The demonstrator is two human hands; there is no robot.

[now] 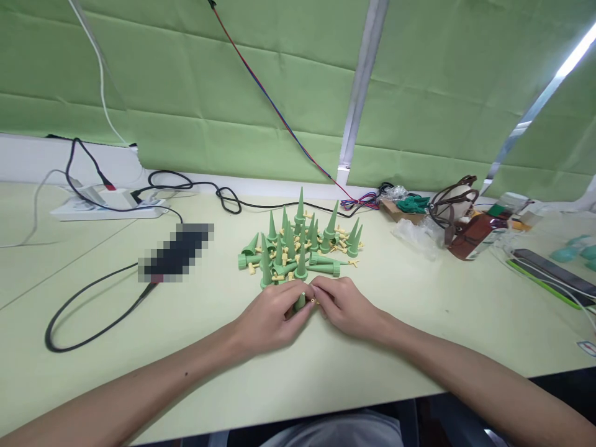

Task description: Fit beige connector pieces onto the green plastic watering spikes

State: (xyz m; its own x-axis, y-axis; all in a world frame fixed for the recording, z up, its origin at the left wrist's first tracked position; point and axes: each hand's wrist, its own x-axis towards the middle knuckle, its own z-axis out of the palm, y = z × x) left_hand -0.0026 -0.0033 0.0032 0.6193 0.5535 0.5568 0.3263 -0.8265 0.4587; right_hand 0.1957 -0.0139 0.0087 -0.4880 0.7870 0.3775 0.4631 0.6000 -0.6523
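My left hand (277, 313) is closed around a green plastic cone (300, 302), most of which the fingers hide. Close against it, my right hand (347, 307) pinches a small yellow plastic piece (314, 301); only a bit of it shows between the fingertips. The two hands meet just in front of a pile of green cone spikes (300, 264), some upright on their ribbed caps and others lying on their sides. Small yellow branched fittings (354, 263) are scattered among the cones.
On the left lie a blurred dark device (177, 254) with a black cable and a white power strip (112, 210). To the right stand a brown bottle (479, 233), a crumpled clear bag (419, 234) and a phone (554, 273). Black cable (261, 205) runs along the back.
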